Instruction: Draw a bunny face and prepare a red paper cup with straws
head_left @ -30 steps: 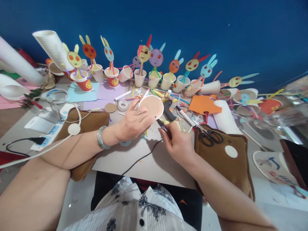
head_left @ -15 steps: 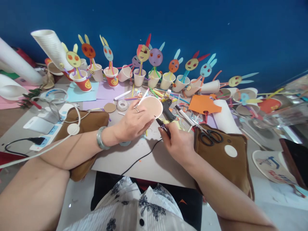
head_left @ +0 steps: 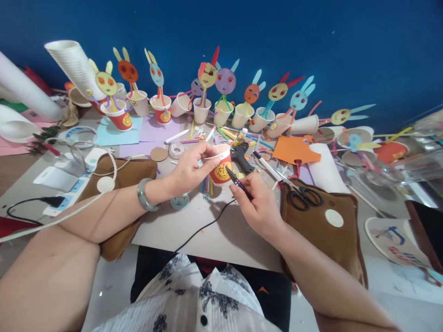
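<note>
Head view, left hand [head_left: 190, 169] pinching red cup [head_left: 220, 172] at rim, right hand [head_left: 260, 204] gripping dark pointed tool [head_left: 235, 179].

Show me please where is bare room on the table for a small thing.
Mostly along the near edge of the table: between the left brown cushion and the black cable, and between that cable and the right brown cushion, below the right hand. Beyond the red cup, a glue gun, markers and paper strips crowd it.

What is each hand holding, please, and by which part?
The left hand holds a red paper cup by its rim; the right hand holds a pointed tool behind its tip.
</note>
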`<state>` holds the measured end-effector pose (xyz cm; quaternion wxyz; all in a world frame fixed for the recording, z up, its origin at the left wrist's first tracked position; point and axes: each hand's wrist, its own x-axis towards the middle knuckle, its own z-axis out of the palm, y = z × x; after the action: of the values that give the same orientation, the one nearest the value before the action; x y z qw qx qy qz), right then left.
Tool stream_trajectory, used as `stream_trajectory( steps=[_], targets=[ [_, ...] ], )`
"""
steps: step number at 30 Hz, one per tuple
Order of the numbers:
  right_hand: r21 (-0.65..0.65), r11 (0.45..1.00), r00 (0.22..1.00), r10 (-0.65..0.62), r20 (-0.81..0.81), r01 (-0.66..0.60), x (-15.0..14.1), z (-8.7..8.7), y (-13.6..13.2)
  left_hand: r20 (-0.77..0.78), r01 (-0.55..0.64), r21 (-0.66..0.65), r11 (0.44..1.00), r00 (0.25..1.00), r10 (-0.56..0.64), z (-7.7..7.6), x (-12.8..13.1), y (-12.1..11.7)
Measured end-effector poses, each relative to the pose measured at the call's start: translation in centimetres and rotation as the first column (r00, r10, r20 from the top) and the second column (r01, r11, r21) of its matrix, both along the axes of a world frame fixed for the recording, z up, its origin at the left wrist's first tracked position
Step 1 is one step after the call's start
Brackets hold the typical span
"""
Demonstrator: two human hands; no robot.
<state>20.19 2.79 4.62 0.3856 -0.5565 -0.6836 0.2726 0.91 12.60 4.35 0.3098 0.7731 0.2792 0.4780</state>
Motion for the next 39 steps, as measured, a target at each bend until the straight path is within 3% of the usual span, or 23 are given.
stream_trajectory(
  steps=[9,18,28,34,39],
  targets=[
    [0.011,0.999,0.999,-0.032,0.023,0.032,0.09,-0.15,0.12,0.001,0.033,0.013,0.999,0.999,-0.033,-0.28,0.29,-0.44],
    [0.001,0.999,0.998,-0.048,0.039,0.048,0.17,-0.22,0.22,-0.097,0.02,0.174,0.985,0.995,-0.003,-0.41,0.03,-0.46],
    [-0.012,0.999,0.998,-0.051,0.028,0.051,0.05,-0.05,0.1,-0.104,-0.01,0.305,0.952,0.994,0.044,-0.46,0.11,-0.52],
    [-0.055,0.998,0.998,-0.033,-0.061,0.03,-0.11,0.21,0.15,-0.129,-0.026,0.324,0.946,0.989,0.071,-0.4,0.05,-0.55],
    [-0.182,0.983,0.981,-0.012,-0.195,-0.024,0.03,0.45,0.28,-0.146,-0.048,0.406,0.913,0.982,0.117,-0.57,0.05,-0.48]
  ],
)
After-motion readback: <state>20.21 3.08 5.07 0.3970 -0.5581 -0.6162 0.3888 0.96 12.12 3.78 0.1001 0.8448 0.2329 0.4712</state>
